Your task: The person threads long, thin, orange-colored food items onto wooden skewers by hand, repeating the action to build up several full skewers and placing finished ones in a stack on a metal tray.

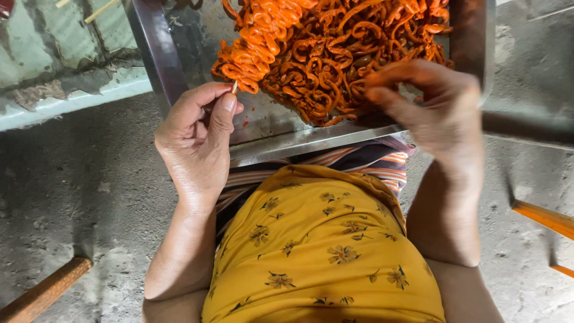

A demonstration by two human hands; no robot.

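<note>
My left hand (197, 140) pinches the end of a thin wooden skewer (234, 87) threaded with folded orange marinated strips (251, 51). The loaded skewer slants up over a metal tray (269, 128). A heap of loose orange-red marinated strips (335, 60) fills the tray. My right hand (430, 113) hovers at the pile's near right edge, fingers curled and stained orange, reaching into the strips; it is blurred, so what it holds is unclear.
The tray rests on my lap above a yellow flowered garment (323, 245) and striped cloth (365, 161). A concrete floor (78, 197) surrounds me. A rusty bar (45, 290) lies lower left, an orange rod (541, 218) at right, and pale boards (60, 54) upper left.
</note>
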